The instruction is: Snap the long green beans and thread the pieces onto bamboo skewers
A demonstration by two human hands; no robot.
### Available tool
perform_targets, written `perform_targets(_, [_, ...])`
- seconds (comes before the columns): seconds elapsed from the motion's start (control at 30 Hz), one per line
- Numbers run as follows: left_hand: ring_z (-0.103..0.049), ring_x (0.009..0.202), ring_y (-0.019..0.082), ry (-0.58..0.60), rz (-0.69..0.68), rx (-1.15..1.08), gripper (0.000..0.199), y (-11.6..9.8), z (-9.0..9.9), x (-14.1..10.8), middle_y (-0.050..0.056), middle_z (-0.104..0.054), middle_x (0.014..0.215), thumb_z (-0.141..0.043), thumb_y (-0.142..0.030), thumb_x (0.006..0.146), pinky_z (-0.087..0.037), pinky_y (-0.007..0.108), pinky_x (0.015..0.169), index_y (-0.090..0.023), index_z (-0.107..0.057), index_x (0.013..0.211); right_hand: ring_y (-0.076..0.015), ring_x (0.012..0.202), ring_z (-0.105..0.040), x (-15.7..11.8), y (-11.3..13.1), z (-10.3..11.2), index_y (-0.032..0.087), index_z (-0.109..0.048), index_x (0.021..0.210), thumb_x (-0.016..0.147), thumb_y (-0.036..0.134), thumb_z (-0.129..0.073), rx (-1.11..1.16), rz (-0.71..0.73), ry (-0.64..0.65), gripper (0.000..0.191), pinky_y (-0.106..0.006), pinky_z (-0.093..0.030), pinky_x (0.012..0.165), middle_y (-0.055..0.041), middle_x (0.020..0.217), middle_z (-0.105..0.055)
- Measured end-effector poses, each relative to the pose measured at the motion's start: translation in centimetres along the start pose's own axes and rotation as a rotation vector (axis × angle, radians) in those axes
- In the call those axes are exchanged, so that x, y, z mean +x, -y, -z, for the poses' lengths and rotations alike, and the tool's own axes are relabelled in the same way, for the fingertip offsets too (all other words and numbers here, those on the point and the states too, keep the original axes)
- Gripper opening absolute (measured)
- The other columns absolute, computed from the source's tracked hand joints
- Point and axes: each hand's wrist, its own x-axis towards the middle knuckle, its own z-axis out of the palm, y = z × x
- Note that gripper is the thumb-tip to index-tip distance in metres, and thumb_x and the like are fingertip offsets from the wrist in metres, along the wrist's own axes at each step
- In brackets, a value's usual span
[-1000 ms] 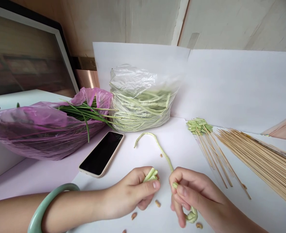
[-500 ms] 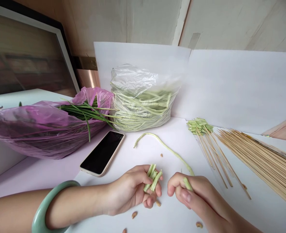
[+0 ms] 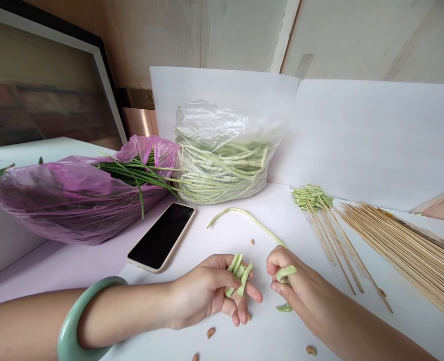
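Note:
Several short pieces of long bean (image 3: 240,273) lie across the fingers of my left hand (image 3: 214,288), held under its thumb while the lower fingers spread out. My right hand (image 3: 297,288) is closed around a long bean (image 3: 257,220); its thin far part curves away over the white surface toward the phone. A pale green bend of bean shows above my right thumb, and another green bit (image 3: 284,307) shows just below the hand. The two hands are apart, with a small gap between them.
Behind stands a clear bag of long beans (image 3: 225,170), beside a purple bag (image 3: 67,205) with green stalks. A phone (image 3: 163,238) lies at left. Skewered bean pieces (image 3: 312,196) and many bamboo skewers (image 3: 398,245) lie at right. Small brown bits (image 3: 311,350) dot the surface.
My right hand has turned and drawn the long bean nearer, so less of it lies on the surface. My left fingers have spread a little. The view has shifted slightly.

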Motion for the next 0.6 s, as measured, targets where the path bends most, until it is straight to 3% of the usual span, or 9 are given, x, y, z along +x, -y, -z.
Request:
perform_targets(0.13, [-0.062, 0.046, 0.012, 0.0, 0.008, 0.001, 0.013, 0.0, 0.1, 0.0, 0.009, -0.07, 0.072, -0.056, -0.014, 0.073, -0.049, 0.021, 0.049, -0.009, -0.065, 0.081, -0.0148, 0.066, -0.052, 0.7, -0.1, 0.2, 0.026, -0.043, 0.086, 0.085, 0.019, -0.046, -0.001, -0.002, -0.004, 0.008, -0.025, -0.043, 0.057, 0.0045, 0.075, -0.051])
perform_targets(0.27, [-0.062, 0.048, 0.013, -0.003, 0.017, 0.009, 0.024, 0.1, 0.4, 0.1, 0.009, -0.066, 0.067, -0.052, -0.024, 0.081, -0.049, 0.021, 0.049, -0.006, -0.067, 0.08, -0.0148, 0.069, -0.056, 1.3, -0.2, 1.2, 0.024, -0.055, 0.076, 0.085, 0.02, -0.048, 0.028, 0.085, 0.018, 0.012, -0.026, -0.043, 0.062, 0.003, 0.077, -0.06])
perform_targets(0.43, [-0.061, 0.047, 0.012, 0.011, 0.028, 0.024, 0.04, 0.3, 0.5, 0.2, 0.008, -0.064, 0.065, -0.046, -0.039, 0.087, -0.049, 0.02, 0.048, -0.006, -0.067, 0.075, -0.0135, 0.072, -0.061, 1.6, 0.1, 2.1, 0.023, -0.069, 0.093, 0.088, 0.017, -0.053, 0.089, 0.18, 0.153, 0.018, -0.021, -0.047, 0.06, 0.0007, 0.086, -0.066])
perform_targets(0.6, [-0.062, 0.045, 0.013, 0.06, 0.066, 0.072, 0.025, 0.3, 0.4, 0.2, 0.005, -0.065, 0.069, -0.063, -0.035, 0.078, -0.05, 0.022, 0.045, -0.011, -0.063, 0.08, -0.0123, 0.074, -0.06, 1.4, 0.6, 1.7, 0.027, -0.072, 0.098, 0.094, 0.017, -0.049, 0.073, 0.232, 0.237, 0.025, -0.021, -0.044, 0.064, 0.0002, 0.089, -0.065])
